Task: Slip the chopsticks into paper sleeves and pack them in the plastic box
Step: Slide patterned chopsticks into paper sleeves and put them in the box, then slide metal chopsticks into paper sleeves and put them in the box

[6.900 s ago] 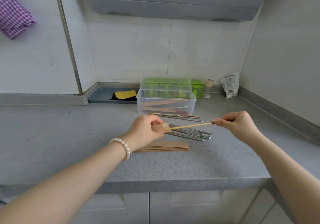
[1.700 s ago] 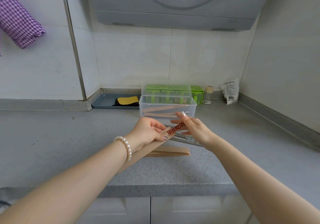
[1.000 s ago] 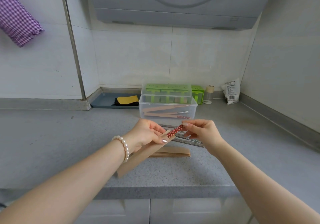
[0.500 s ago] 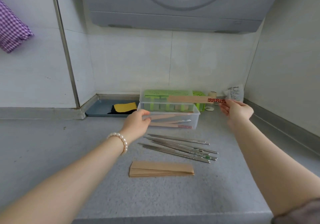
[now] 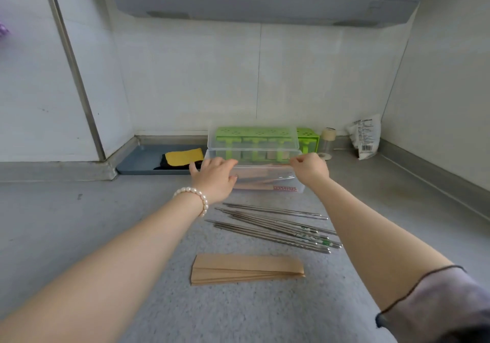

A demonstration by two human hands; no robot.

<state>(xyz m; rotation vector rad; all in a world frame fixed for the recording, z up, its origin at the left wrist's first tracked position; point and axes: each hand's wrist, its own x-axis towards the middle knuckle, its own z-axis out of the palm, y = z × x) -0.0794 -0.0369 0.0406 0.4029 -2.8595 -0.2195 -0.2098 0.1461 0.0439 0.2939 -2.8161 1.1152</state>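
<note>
My left hand (image 5: pixel 214 177) rests flat, fingers relaxed, on the left end of the plastic box (image 5: pixel 298 187) at centre frame. My right hand (image 5: pixel 309 166) sits at the box's right rim with fingers curled; whether it pinches anything I cannot tell. Inside the box, through the clear wall, lie a few sleeved chopsticks (image 5: pixel 265 183), one with a red patterned end. So that part is done. Below the box, mid-frame, a loose spread of bare metal chopsticks (image 5: pixel 275 227) waits on the counter (image 5: pixel 79 223), and lower still lies the stack of paper sleeves (image 5: pixel 246 268). By my reckoning, most of the work remains.
</note>
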